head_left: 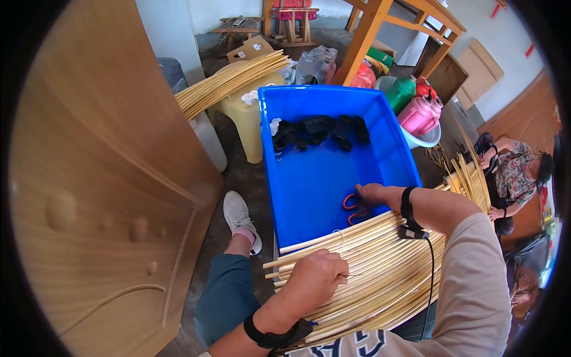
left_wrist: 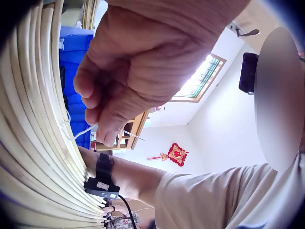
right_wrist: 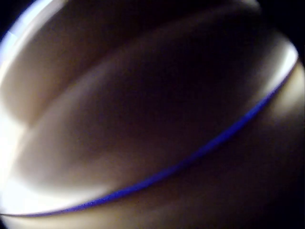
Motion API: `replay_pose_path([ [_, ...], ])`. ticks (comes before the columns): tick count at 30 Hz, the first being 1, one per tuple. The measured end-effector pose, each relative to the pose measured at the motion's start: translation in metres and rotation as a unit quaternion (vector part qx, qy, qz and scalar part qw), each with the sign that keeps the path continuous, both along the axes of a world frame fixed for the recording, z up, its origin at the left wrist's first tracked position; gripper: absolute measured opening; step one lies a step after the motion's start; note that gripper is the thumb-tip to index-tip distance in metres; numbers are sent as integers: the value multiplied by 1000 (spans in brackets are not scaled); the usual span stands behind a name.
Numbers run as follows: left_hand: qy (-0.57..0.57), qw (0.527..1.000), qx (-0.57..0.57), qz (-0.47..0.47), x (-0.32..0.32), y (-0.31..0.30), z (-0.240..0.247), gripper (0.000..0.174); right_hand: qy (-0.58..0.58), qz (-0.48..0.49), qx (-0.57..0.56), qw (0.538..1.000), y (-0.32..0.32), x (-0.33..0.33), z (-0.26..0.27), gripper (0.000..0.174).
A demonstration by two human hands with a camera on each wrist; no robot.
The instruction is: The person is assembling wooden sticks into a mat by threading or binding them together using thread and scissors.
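Observation:
My left hand (head_left: 315, 276) pinches a thin needle (left_wrist: 134, 135) between thumb and fingers, above a layer of pale sticks (head_left: 380, 271). White thread (left_wrist: 85, 131) runs from those fingers to the sticks, and a loop of it stands at their near edge. Over the front of the blue tub (head_left: 315, 190), my right hand (head_left: 375, 194) holds scissors with red-orange handles (head_left: 345, 202); the handle loops stick out past its fingers and the blades are hidden. The right wrist view is dark and blurred, with a blue line across it.
Dark cloth-like items (head_left: 321, 128) lie at the tub's far end. More sticks (head_left: 232, 83) rest across a yellowish container (head_left: 244, 125) at the left. A wooden door (head_left: 107, 178) stands at the left; thermoses (head_left: 419, 114) sit at the right. Another person (head_left: 514, 175) works with sticks at the right.

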State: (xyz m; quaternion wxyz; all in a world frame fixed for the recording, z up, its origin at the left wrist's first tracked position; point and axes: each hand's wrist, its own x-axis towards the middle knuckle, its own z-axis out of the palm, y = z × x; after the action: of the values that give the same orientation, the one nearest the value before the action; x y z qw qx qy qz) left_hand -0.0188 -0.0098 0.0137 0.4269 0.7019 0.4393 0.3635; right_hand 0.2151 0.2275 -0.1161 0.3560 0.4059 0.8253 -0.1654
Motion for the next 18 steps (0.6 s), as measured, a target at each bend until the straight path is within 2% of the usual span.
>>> replay_pose_path([
  [3, 9, 1000, -4, 12, 0, 0, 3, 8, 12, 23, 5, 1000, 1, 0, -3, 47],
  [6, 15, 1000, -2, 19, -2, 0, 2, 8, 8, 28, 12, 1000, 6, 3, -10, 39],
  [12, -9, 999, -17, 28, -4, -1, 4, 9, 127, -81, -74, 986, 2, 8, -5, 29],
  [16, -2, 1000, -16, 23, -4, 1, 4, 10, 31, 38, 14, 999, -5, -3, -9, 28],
  [18, 1, 1000, -18, 15, -3, 3, 4, 10, 8, 98, 20, 995, -5, -6, -11, 29],
])
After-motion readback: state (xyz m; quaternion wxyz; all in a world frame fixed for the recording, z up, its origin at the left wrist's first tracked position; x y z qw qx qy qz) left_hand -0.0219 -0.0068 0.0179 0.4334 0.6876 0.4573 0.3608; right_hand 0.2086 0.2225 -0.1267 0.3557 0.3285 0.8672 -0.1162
